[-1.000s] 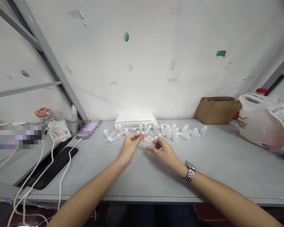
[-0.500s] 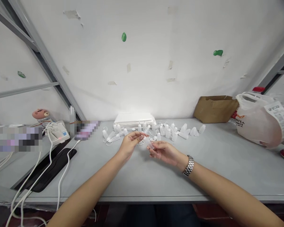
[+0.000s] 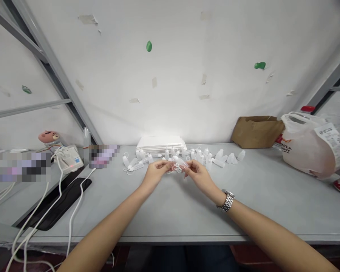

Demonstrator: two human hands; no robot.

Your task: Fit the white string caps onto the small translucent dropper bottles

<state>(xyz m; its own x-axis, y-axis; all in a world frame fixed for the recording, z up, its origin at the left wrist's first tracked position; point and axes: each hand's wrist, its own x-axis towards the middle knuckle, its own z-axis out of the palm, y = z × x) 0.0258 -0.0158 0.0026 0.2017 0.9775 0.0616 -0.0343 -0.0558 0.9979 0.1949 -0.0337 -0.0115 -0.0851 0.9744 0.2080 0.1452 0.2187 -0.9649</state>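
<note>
A small translucent white bottle (image 3: 181,162) is between my two hands, above the grey table. My right hand (image 3: 197,173) pinches its right end. The fingers of my left hand (image 3: 158,172) are pressed together at its left end, near a thin ring; what exactly they pinch is too small to make out. Behind and around my fingers several similar small bottles (image 3: 209,161) stand or lie on the table, some with looped caps. A stack of white sheets or trays (image 3: 160,142) lies behind them by the wall.
A brown cardboard box (image 3: 255,133) and a white plastic bag (image 3: 308,147) are at the right. On the left are a black case (image 3: 65,204), white cables (image 3: 76,206), a power strip (image 3: 70,158), a blurred phone (image 3: 103,155) and a pink bear figure (image 3: 48,136).
My right hand has risen and turned, and the bottle has tilted closer to level. My left hand has shifted slightly, its fingers now more closed.
</note>
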